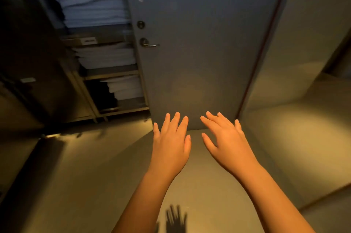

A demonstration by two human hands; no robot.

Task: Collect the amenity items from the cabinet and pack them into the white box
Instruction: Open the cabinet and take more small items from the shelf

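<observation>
My left hand (171, 137) and my right hand (224, 139) are held out side by side in front of me, palms down, fingers straight and spread, holding nothing. They hover above the floor near the foot of a grey door (199, 52). No amenity items and no white box are in view. To the left stands open shelving (106, 73) stacked with folded white linen (91, 1).
The grey door has a metal lever handle (149, 43) and a lock (141, 24) above it. A plain wall (313, 42) runs along the right. A dark cabinet side (28, 52) fills the far left. The beige floor (95, 175) lies underfoot.
</observation>
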